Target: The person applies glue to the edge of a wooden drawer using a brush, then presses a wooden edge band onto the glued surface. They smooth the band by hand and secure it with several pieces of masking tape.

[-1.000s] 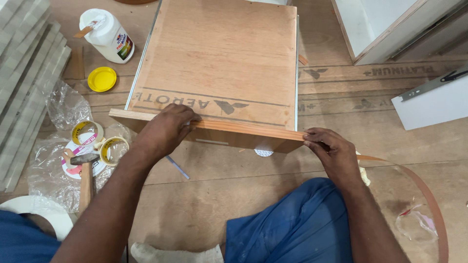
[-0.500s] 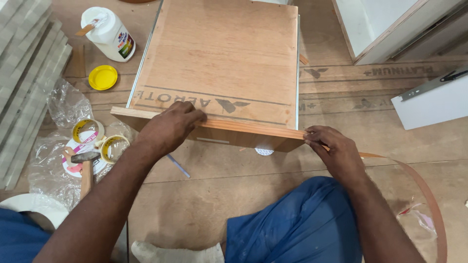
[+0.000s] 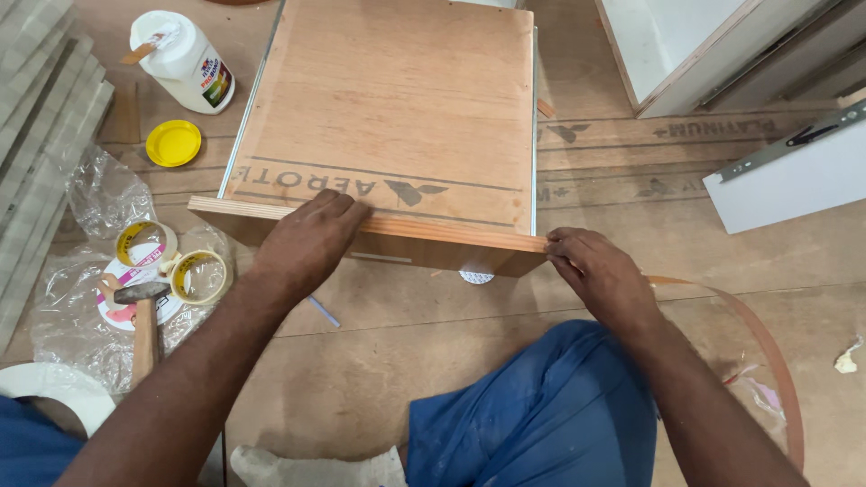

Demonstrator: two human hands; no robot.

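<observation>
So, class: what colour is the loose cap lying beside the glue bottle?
Yellow: the cap, clearest in the head view.

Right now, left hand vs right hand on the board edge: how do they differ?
The left hand lies flat, palm down, fingers spread over the top edge of the board, well in from its left corner. The right hand sits at the right corner, fingertips pinching the edge where the banding strip runs off in a curve. Both touch the same front edge; neither holds a tool.
</observation>
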